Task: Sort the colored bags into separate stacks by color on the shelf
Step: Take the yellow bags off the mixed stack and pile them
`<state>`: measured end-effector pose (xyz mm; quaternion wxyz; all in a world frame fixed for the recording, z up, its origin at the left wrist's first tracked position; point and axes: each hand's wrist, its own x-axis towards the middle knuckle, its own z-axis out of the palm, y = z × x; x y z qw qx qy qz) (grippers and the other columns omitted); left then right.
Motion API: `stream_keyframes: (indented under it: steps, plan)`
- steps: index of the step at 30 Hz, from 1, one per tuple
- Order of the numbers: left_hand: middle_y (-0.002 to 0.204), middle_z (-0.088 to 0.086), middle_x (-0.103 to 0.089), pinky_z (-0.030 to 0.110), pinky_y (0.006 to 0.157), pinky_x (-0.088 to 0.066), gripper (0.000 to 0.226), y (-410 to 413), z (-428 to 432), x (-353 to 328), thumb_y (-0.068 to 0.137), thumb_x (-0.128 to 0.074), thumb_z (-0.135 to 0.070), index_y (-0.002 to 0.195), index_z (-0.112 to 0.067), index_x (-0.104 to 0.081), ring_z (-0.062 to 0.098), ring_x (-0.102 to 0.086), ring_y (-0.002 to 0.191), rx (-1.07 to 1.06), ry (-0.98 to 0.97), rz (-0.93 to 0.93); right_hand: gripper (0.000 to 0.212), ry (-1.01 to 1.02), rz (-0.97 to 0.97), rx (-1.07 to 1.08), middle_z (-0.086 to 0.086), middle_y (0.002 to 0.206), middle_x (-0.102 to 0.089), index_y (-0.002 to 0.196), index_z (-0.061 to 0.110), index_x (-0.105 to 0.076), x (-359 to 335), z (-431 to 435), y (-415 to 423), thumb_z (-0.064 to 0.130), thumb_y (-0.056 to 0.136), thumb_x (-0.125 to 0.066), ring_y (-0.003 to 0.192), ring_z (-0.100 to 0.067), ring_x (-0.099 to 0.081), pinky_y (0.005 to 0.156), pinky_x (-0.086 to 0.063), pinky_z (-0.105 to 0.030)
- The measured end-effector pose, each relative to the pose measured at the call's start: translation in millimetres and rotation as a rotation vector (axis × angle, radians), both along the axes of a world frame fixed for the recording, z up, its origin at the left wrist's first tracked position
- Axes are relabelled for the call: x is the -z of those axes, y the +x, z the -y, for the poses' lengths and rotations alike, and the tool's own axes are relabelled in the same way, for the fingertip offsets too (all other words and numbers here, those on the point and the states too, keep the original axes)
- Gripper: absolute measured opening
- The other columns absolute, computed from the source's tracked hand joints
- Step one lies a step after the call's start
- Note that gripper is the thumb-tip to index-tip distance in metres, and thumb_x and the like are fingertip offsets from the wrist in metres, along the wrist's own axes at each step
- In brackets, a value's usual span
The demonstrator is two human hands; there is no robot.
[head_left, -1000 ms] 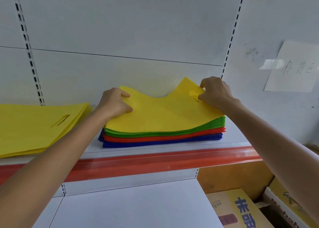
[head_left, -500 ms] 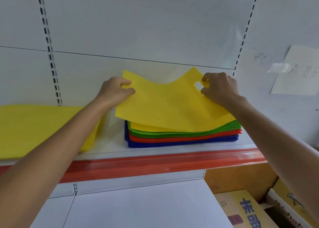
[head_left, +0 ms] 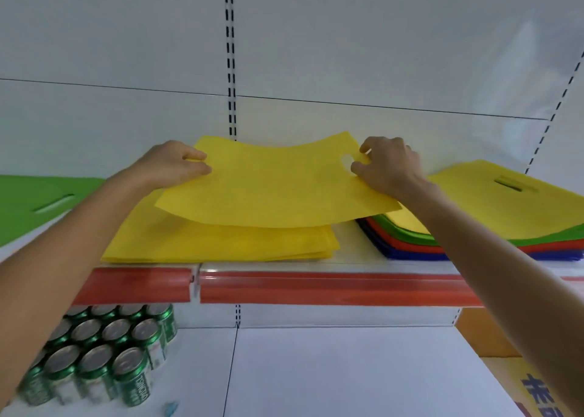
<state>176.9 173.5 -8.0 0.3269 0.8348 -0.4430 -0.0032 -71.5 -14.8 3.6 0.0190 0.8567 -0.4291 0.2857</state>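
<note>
Now, far left: a green stack lies flat on the shelf. The left hand pinches the left edge of one yellow bag. The right hand pinches its right edge beside the handle cut-out. The bag hangs bowed between the hands, just above the yellow stack, not yet laid down. Further right, across a strip of bare shelf, sits the mixed pile: yellow on top, then green, red and blue.

Risks (judged):
1. The bag is limp. If one hand lets go first, it likely slews and lands crooked.
2. Its right corner overhangs the gap toward the mixed pile. Lowered there, it would bridge two stacks.
3. Sliding it into place could drag the stack's top sheets forward.

Edges and room:
- The left forearm hides the gap between the green and yellow stacks, so I cannot tell its width.
- The yellow stack's front edge lies close to the red shelf lip, leaving little margin forward.
- The back wall is near the bag's far edge.
- Open air above.
- The cans on the lower shelf are well apart from all this.
</note>
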Motion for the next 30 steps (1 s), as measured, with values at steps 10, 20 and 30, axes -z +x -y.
stream_keyframes:
  steps: [10,20,30]
  plan:
    - [0.143,0.008,-0.043,0.029,0.101,-0.033,0.047,61.5,-59.6,27.7,0.089,-0.059,-0.026,0.134,-0.015,-0.05,0.025,-0.039,0.132,-0.067,0.148,0.054,0.039,0.071,-0.086,-0.051,-0.013,0.12,-0.058,0.122,0.014,-0.056,36.2,-60.2,67.6,0.034,0.089,-0.057,0.109,-0.035,-0.054,0.075,-0.036,-0.033]
    - [0.147,0.007,-0.038,0.028,0.103,-0.031,0.054,76.6,-71.6,39.9,0.089,-0.059,-0.03,0.138,-0.015,-0.044,0.025,-0.035,0.134,-0.018,0.269,0.034,0.035,0.073,-0.178,-0.009,-0.012,0.111,-0.059,0.112,0.007,-0.058,50.5,-74.0,79.8,0.035,0.091,-0.057,0.099,-0.032,-0.057,0.068,-0.04,-0.031]
    - [0.15,0.007,-0.032,0.031,0.106,-0.029,0.058,70.6,-70.8,40.8,0.088,-0.06,-0.031,0.141,-0.015,-0.04,0.025,-0.031,0.136,-0.003,0.266,0.04,0.032,0.135,-0.131,-0.052,-0.016,0.104,-0.061,0.103,0.0,-0.062,50.2,-66.7,76.8,0.028,0.089,-0.059,0.085,-0.03,-0.057,0.066,-0.044,-0.032]
